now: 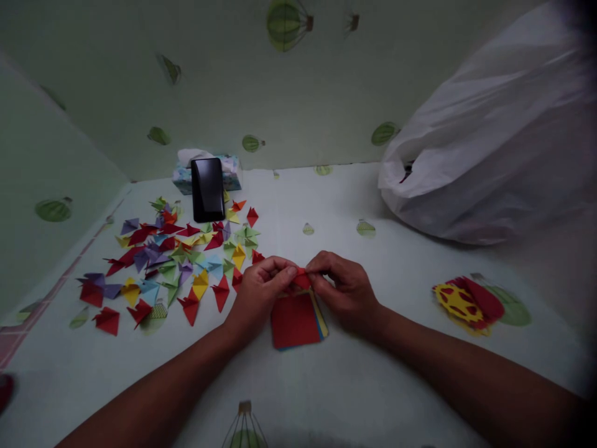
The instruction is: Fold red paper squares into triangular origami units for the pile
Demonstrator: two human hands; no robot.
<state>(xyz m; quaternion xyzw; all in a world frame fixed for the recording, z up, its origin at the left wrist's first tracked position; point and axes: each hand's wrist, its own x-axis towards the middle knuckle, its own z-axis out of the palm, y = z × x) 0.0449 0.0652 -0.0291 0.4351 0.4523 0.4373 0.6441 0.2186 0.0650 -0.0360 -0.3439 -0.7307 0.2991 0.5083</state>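
Observation:
A small piece of folded red paper (302, 279) is pinched between my two hands, just above a stack of square paper (295, 320). My left hand (265, 283) grips its left side with thumb and fingers. From the right, my right hand (342, 286) pinches the other edge; part of the paper is hidden by the fingers. The stack has a red sheet on top, with blue and yellow edges showing beneath. Left of my hands lie many folded paper cranes (168, 272) in red, yellow, green, blue, purple and orange.
A black phone (208, 190) leans against a tissue box (233, 172) at the back left. The large white plastic bag (480, 143) bulges in from the right. Red and yellow cut-out shapes (461, 305) lie right of my right arm. Balloon-patterned walls rise behind.

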